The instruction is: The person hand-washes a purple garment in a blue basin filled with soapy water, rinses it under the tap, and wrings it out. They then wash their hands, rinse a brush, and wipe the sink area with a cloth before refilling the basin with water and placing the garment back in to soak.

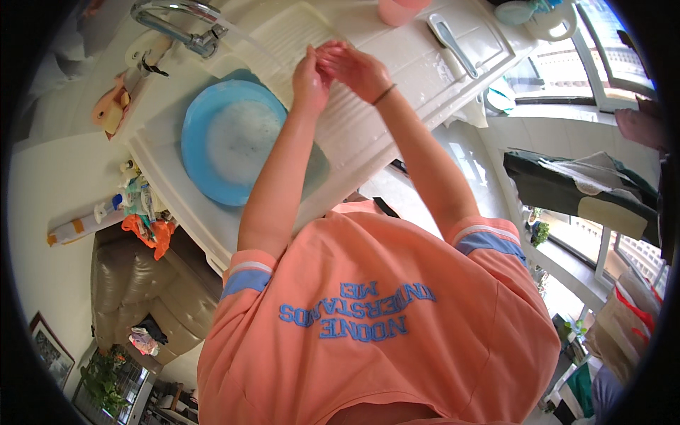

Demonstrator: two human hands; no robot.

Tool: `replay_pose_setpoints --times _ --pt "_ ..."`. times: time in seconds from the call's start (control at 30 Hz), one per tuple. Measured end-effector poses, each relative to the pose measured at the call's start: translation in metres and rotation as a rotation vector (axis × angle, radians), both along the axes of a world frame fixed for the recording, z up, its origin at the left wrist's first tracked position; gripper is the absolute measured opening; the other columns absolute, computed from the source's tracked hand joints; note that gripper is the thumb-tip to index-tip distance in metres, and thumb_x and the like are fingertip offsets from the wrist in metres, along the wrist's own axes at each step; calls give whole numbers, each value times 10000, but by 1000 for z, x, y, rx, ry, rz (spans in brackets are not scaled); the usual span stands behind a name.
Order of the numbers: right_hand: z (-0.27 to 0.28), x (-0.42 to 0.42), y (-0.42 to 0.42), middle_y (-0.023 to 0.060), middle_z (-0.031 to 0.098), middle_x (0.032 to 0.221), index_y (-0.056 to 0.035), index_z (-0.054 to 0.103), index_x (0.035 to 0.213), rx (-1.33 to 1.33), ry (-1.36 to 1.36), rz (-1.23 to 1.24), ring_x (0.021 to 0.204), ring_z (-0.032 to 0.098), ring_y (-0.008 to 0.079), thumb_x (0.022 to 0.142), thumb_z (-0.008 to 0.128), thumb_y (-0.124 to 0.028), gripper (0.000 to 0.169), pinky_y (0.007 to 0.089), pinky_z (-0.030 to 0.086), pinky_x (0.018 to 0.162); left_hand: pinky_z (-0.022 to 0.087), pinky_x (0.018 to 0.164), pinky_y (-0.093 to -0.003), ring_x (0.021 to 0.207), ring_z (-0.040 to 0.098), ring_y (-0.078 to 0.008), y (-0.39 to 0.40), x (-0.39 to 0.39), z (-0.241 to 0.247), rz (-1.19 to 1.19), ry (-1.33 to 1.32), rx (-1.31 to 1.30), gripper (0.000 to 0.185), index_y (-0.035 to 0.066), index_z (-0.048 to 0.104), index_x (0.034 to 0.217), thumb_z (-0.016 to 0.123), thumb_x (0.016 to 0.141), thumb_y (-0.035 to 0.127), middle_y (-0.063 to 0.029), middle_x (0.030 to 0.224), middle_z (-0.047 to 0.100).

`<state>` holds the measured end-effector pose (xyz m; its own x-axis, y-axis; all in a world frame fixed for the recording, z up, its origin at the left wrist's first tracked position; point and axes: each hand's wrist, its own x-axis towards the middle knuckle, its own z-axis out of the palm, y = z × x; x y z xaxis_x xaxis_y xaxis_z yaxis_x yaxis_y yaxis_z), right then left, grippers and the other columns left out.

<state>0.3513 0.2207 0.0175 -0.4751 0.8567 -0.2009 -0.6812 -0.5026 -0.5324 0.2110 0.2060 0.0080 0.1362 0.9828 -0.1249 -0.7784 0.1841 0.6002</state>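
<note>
My left hand and my right hand meet above the ribbed washboard part of a white laundry sink. Their fingers overlap, and whether anything is between the palms is hidden. Both look wet. To their left, a light blue plastic basin sits in the sink bowl with cloudy, foamy water in it. A chrome faucet stands at the upper left, and a thin pale stream seems to run from it towards the hands. A dark band circles the wrist of the hand on the right.
A scrubbing brush with a pale blue handle lies on the right of the counter. Near it stand a pink cup and a white jug. A fish-shaped holder with a sponge hangs at the left wall. Bottles stand beside the sink.
</note>
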Motion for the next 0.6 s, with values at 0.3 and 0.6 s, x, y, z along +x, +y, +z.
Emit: replay_pose_setpoints --times 0.3,0.6 --pt "-16 175 10 169 588 1371 -28 618 1310 1023 -1797 -448 1315 521 288 985 587 -362 467 378 406 1098 262 1194 -490 1436 378 -301 -76 64 -6 54 1792 908 695 142 368 1542 559 969 488 -81 1601 355" --pt "-21 5 -108 131 314 1614 -36 371 1521 1076 -2063 -5 1501 258 301 946 575 -355 688 484 185 1233 187 1230 -496 1481 302 -259 -163 -47 20 -610 1954 975 692 131 440 1497 623 916 458 -45 1583 378"
